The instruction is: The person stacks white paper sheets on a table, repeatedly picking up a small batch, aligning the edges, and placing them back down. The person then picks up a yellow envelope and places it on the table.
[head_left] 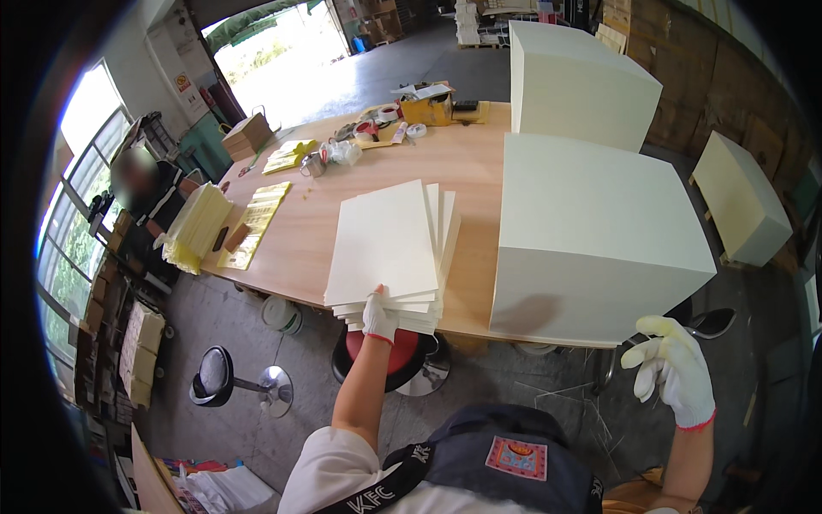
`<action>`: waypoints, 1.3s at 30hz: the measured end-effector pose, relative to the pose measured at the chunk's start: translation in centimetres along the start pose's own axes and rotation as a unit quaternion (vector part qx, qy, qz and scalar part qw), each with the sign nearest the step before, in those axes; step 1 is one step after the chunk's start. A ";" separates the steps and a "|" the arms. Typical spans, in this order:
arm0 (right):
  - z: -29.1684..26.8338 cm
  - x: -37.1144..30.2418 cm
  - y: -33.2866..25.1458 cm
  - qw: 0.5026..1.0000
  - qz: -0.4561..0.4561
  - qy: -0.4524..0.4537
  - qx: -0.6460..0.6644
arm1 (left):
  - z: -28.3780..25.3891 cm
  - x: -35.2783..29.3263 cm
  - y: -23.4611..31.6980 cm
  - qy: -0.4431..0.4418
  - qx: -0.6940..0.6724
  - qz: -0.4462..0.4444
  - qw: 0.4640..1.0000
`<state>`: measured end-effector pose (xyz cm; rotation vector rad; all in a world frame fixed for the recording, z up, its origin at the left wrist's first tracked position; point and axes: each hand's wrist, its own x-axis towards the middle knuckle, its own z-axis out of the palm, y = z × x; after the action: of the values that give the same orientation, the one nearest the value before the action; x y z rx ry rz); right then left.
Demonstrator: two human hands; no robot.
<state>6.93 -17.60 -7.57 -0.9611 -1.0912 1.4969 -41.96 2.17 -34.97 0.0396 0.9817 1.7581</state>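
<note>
A fanned stack of white paper sheets (385, 240) lies at the table's near edge, its layers slightly skewed. My left hand (379, 319), in a white glove with the thumb tip bare, grips the stack's near edge, thumb on top; the other fingers are mostly hidden. Off to the right, my gloved right hand (676, 368) hangs in the air with bent fingers apart and nothing in it. Nearest to it is a tall block of white sheets (599, 206) on the table's right side. Another tall white block (582, 81) stands behind that one.
Across the wooden table (471, 197) lie yellow bundles (199, 224), tape rolls (366, 130), a metal cup (313, 164) and a cardboard box (247, 137). A person (141, 193) sits at the far left. Stools (214, 377) stand on the floor; a white stack (743, 197) rests at right.
</note>
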 end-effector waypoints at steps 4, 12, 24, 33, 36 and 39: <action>0.1 0.7 0.2 1.000 0.003 0.008 -0.008 | -0.4 0.6 0.8 0.023 -0.027 -0.031 0.999; -2.8 -0.3 0.8 0.998 -0.012 0.061 -0.009 | 4.3 -9.7 5.7 0.087 -0.086 -0.142 0.982; -13.7 3.7 -3.4 0.856 -0.135 0.444 -0.230 | 36.5 -29.9 -2.9 -0.627 0.460 0.490 0.394; -13.2 6.5 -5.0 0.642 -0.086 0.334 -0.685 | 43.7 -28.8 -12.7 -0.643 0.651 0.270 0.299; -13.3 6.4 -6.6 0.615 -0.168 0.295 -0.712 | 43.0 -29.3 -12.9 -0.626 0.656 0.280 0.315; -13.1 7.8 -7.1 0.687 -0.226 0.260 -0.639 | 41.7 -28.5 -13.6 -0.633 0.614 0.355 0.308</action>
<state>19.86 -7.23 -4.61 -1.6952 -1.7258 -0.2081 0.21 5.08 -4.15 2.7159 0.6769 0.4412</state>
